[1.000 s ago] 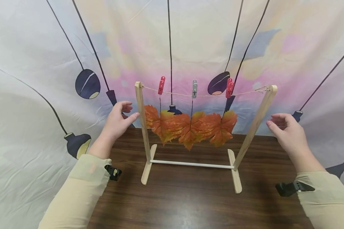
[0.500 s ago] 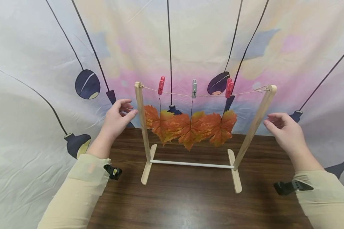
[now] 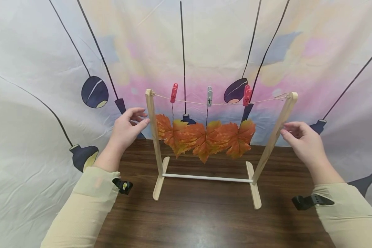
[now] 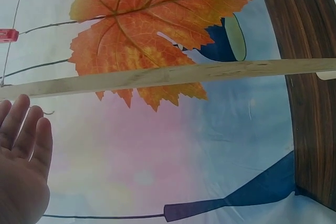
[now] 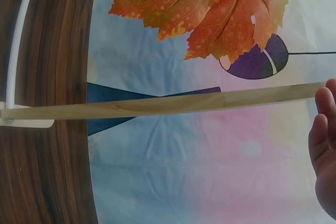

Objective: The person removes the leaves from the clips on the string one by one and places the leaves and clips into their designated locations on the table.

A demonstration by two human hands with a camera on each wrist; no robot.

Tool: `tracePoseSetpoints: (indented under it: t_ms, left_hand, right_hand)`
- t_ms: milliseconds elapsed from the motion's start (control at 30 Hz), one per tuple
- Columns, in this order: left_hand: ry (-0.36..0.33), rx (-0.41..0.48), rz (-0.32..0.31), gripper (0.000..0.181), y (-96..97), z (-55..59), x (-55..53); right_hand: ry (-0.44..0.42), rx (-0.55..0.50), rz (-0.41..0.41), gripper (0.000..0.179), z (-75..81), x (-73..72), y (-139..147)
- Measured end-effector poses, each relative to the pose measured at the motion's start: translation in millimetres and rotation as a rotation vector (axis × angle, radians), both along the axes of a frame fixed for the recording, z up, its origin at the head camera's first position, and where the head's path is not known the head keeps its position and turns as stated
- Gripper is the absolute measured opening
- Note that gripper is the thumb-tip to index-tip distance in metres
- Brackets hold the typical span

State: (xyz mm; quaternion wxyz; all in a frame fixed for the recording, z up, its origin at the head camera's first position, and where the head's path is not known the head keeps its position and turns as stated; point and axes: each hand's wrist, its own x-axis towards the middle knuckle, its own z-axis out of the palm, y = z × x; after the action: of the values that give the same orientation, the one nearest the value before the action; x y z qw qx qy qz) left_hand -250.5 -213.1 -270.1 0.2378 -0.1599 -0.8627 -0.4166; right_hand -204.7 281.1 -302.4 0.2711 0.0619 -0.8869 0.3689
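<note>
Just outside, left hand and right hand flank the stand.

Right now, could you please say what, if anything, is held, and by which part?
Nothing appears held: the left hand is by the left post, the right hand by the right post; contact unclear.

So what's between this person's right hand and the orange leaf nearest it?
A wooden post: the head view shows it between the right hand and that orange leaf.
</note>
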Motion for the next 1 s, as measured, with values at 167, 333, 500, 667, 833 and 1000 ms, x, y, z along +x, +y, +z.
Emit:
tracePoseSetpoints:
  t_ms: [167, 333, 500, 667, 833, 1000]
  left_hand:
    - [0.015, -0.006, 0.005, 0.035, 3.8, 2.1, 1.0]
    - [0.015, -0.013, 0.003, 0.033, 8.0, 4.4, 2.4]
    - [0.012, -0.035, -0.003, 0.032, 12.2, 6.8, 4.0]
    - [0.014, -0.040, 0.010, 0.031, 14.8, 10.0, 4.4]
    - [0.017, -0.030, 0.002, 0.032, 19.4, 17.2, 4.4]
    - [0.028, -0.023, -0.015, 0.032, 23.7, 22.8, 4.6]
  right_hand:
    - [0.007, -0.018, 0.020, 0.032, 0.4, 0.0, -2]
    - [-0.010, -0.032, 0.031, 0.032, -0.3, -0.9, -4]
    - [-0.038, -0.023, 0.025, 0.033, -0.4, -1.2, -7]
    - [-0.045, -0.013, 0.028, 0.034, 0.5, -1.9, -10]
    - [-0.040, -0.021, 0.042, 0.034, 1.2, -3.2, -14]
    - [-0.035, -0.042, 0.079, 0.034, 2.3, -5.0, -20]
